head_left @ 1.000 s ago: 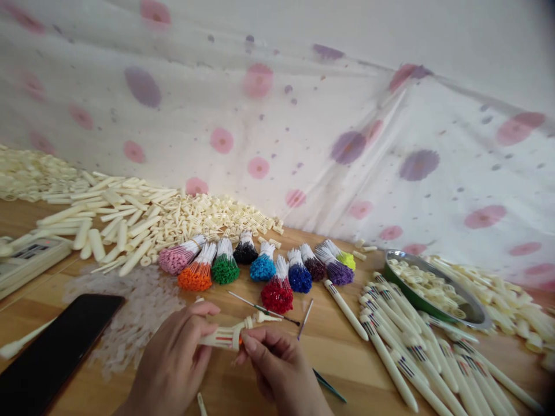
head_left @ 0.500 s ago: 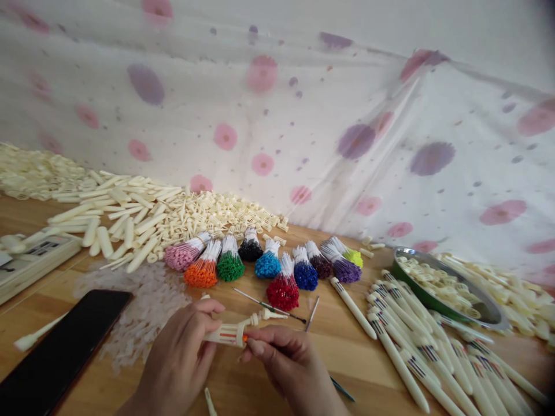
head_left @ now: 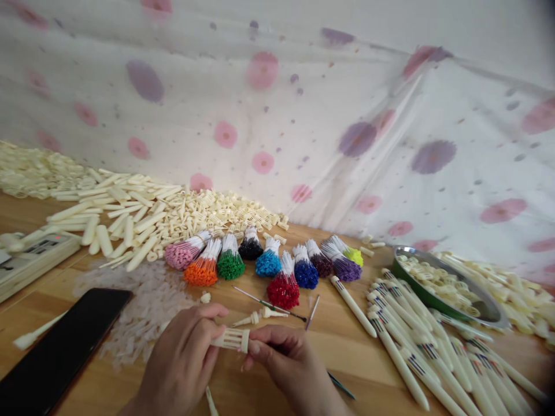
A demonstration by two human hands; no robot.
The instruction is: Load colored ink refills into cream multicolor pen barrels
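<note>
My left hand (head_left: pixel 184 352) is closed on a cream slotted pen part (head_left: pixel 233 339), a short barrel with long slits and a collar at its right end. Against that collar, my right hand (head_left: pixel 288 361) has its thumb and forefinger pinched together. Whatever lies between those fingertips is hidden. Just beyond the hands are small cream pen tips (head_left: pixel 249 319) and thin refills (head_left: pixel 269 303) on the wooden table. Bundles of colored refills stand behind, among them a red bundle (head_left: pixel 283 283) and an orange bundle (head_left: pixel 202 268).
A black phone (head_left: pixel 65 352) lies at left beside clear plastic bits (head_left: pixel 134 312). Cream parts (head_left: pixel 143 208) are heaped at the back left, near a power strip (head_left: pixel 41 260). Finished-looking pens (head_left: pixel 416 346) pile up at right by a metal bowl (head_left: pixel 494 315). A spotted sheet (head_left: pixel 281 115) hangs behind.
Orange that showed in the slots and at my right fingertips is out of sight now. The slotted part has turned slightly and shifted a little right in my left hand.
</note>
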